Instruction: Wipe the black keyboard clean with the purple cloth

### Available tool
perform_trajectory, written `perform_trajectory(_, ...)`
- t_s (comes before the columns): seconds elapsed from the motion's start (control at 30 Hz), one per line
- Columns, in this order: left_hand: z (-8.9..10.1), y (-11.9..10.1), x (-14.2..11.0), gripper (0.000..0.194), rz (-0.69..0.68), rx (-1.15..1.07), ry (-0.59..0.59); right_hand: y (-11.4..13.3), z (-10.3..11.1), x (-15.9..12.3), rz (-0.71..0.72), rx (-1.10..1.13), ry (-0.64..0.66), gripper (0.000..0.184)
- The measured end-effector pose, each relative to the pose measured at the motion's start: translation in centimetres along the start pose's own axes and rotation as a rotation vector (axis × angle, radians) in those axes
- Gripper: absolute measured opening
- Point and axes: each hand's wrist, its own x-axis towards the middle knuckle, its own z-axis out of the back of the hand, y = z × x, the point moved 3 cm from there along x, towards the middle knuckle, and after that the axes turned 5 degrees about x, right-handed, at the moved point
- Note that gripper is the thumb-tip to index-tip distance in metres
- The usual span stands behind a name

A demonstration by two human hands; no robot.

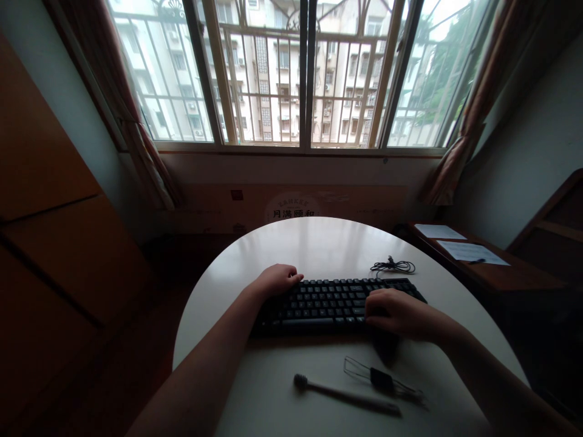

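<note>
A black keyboard [323, 303] lies on the round white table [314, 243]. My left hand [279, 279] rests at its far left corner, thumb along the back edge and fingers curled round the corner, mostly hidden. Over the keys on the right side is my right hand [387, 308], its fingers bent and pressed together; whatever they pinch, if anything, is hidden. Nearer to me lies a toothbrush [346, 396] with a dark bristled head pointing left. Just beyond it is a wire keycap puller [381, 380] with a black middle and wire loops.
A coiled black cable [392, 266] lies behind the keyboard's right end. To the right, a brown desk [537, 276] carries paper sheets [471, 252] and a pen [477, 261]. A printed box [291, 203] stands below the barred window [305, 79]. Wooden cabinets [59, 255] are at left.
</note>
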Motion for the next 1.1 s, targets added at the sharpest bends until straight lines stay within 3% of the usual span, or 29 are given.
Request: perform_trajectory(1.1,0.12,-0.11,-0.05,0.041,0.016,-0.009,-0.004,-0.38,-0.16,0.04,0.011,-0.004,-0.016,0.016)
